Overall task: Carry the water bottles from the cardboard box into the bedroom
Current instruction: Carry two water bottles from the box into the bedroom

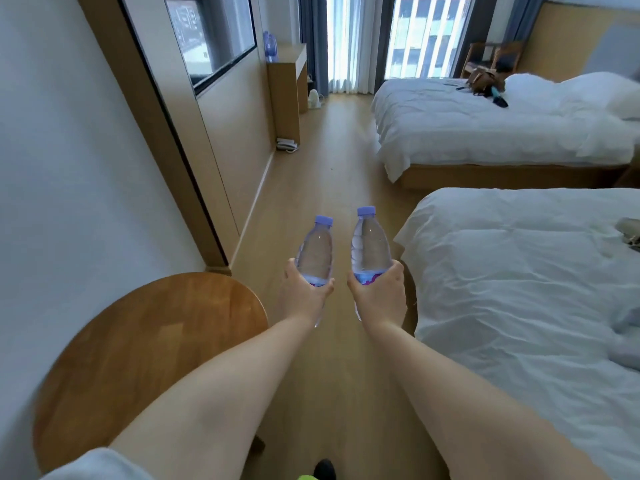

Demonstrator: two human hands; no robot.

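A bedroom with a light wooden floor (pixel 322 174) is seen, two beds with white bedding standing along the right: the near bed (pixel 519 289) and the far bed (pixel 485 126), on which a brown bag (pixel 483 81) is laid. A round wooden tabletop (pixel 138 358) is set against the left wall, and a wooden desk (pixel 287 91) is placed further along that wall near the curtained windows, with more purple-capped bottles (pixel 270 46) stood on it. Two arms are stretched forward over the floor between the tabletop and the near bed. The left water bottle (pixel 316 252) is gripped at its lower part by the left hand (pixel 304 296), fingers curled round it, cap pointing away. The right water bottle (pixel 370 247) is gripped likewise by the right hand (pixel 381 296). The two bottles are held side by side, apart.
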